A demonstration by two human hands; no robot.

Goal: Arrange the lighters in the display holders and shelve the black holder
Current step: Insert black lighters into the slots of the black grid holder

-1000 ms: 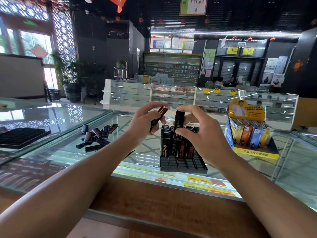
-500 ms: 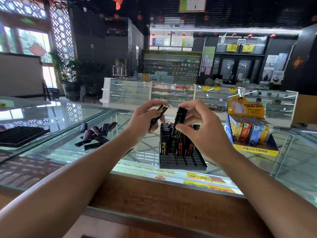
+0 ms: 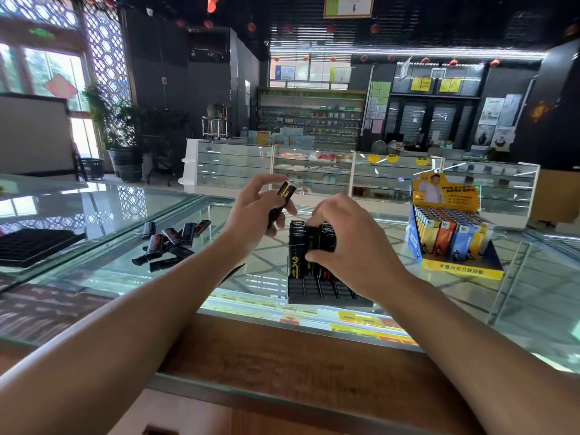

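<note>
Glass tabletop [image 3: 533,296] carries all items. Yellow display holder [image 3: 461,272], far right, filled with coloured lighters. Black holder [image 3: 320,293] at centre, back rows filled, front slots bare. Right hand [image 3: 351,246] over the holder, thumb and fingers pinching an upright lighter [image 3: 311,241] seated in it. Left hand [image 3: 251,221] just left, raised, gripping a tilted lighter [image 3: 282,199]. Loose lighters [image 3: 171,243] heaped further left.

Holder [image 3: 326,293] centre on tabletop [image 3: 408,296], lighters [image 3: 298,246] in its back rows. Loose lighters [image 3: 171,243] left of it, tray [image 3: 31,246] further left. Display box [image 3: 452,243] right.
</note>
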